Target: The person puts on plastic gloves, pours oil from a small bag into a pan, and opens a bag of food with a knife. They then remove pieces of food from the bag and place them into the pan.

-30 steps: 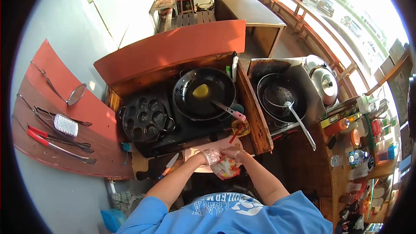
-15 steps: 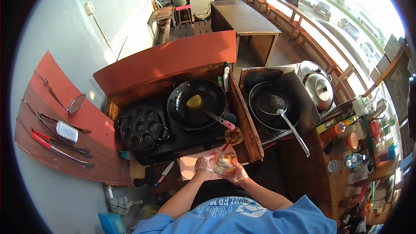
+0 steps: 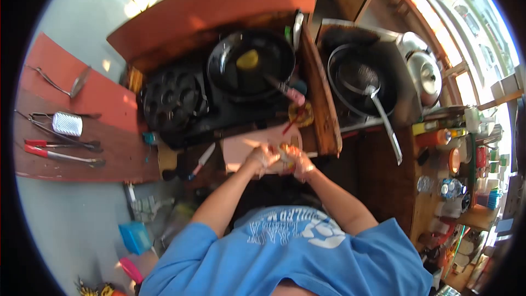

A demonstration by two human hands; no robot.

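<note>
My left hand (image 3: 262, 158), in a clear plastic glove, closes on one side of a small bundle of food (image 3: 286, 156) with pale and orange-red parts. On its other side my right hand (image 3: 302, 165), gloved the same way, grips it too. Blur hides what kind of food it is. Both hands are over the front edge of a pink cutting board (image 3: 238, 151). Just behind them stands a small bowl of red sauce (image 3: 301, 114) with a red-handled utensil in it. A knife (image 3: 204, 160) lies left of the board.
Behind the board, a black frying pan (image 3: 252, 85) holds a yellow piece, beside a round-welled pan (image 3: 172, 101). A strainer (image 3: 359, 79) rests in a wok (image 3: 339, 98) at right. Tongs (image 3: 66, 152) hang on the left panel. Bottles (image 3: 435, 138) crowd the right shelf.
The head view has tilted downward, so more of the blue shirt shows and the stove sits higher. The food is still between both hands, now more covered by the fingers.
</note>
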